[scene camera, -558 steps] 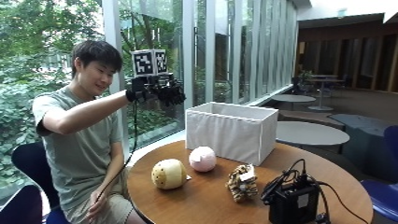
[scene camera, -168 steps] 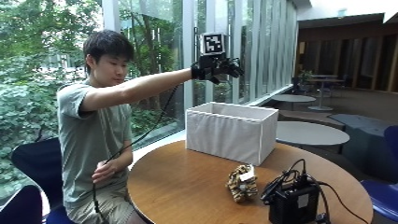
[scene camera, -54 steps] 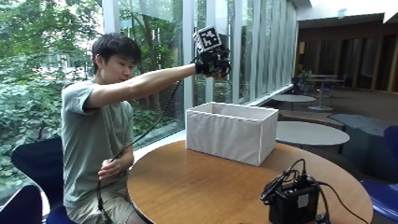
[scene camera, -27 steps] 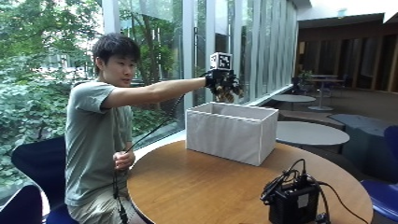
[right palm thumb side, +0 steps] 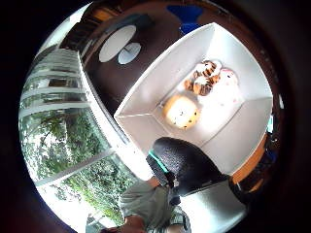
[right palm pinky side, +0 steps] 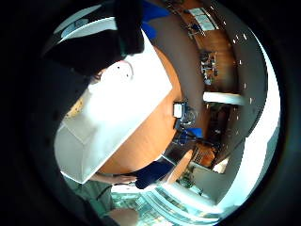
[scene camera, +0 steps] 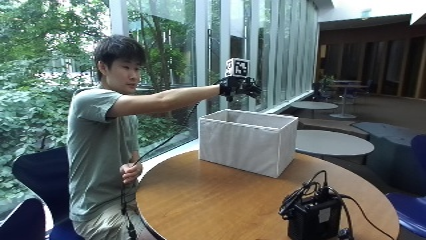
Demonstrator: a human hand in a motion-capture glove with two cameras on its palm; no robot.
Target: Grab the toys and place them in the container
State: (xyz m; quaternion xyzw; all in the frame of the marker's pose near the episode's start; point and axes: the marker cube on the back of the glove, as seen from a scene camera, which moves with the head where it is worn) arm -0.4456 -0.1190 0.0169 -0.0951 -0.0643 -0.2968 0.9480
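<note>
My gloved right hand [scene camera: 239, 87] hovers just above the far left rim of the white fabric container [scene camera: 249, 142], which stands on the round wooden table [scene camera: 213, 200]. Its fingers hang relaxed and hold nothing. In the thumb side palm view, three toys lie on the bottom of the container [right palm thumb side: 243, 141]: a round yellow toy [right palm thumb side: 181, 111], a striped tiger toy [right palm thumb side: 203, 80] and a pale pink toy [right palm thumb side: 227, 83] beside it. A gloved finger [right palm thumb side: 187, 165] shows at the container's near rim. The little finger side palm view shows the container [right palm pinky side: 122, 110] with the pink toy [right palm pinky side: 117, 72] inside.
A black device with cables [scene camera: 316, 215] sits on the table near its front right edge. The person's bare left hand [scene camera: 130, 172] rests by the table's left edge. Blue chairs [scene camera: 36, 175] stand behind, and other round tables [scene camera: 333, 142] beyond the container.
The hand came down from high above the person's shoulder and forward over the container. The tiger toy, on the table three seconds ago, now lies inside the container.
</note>
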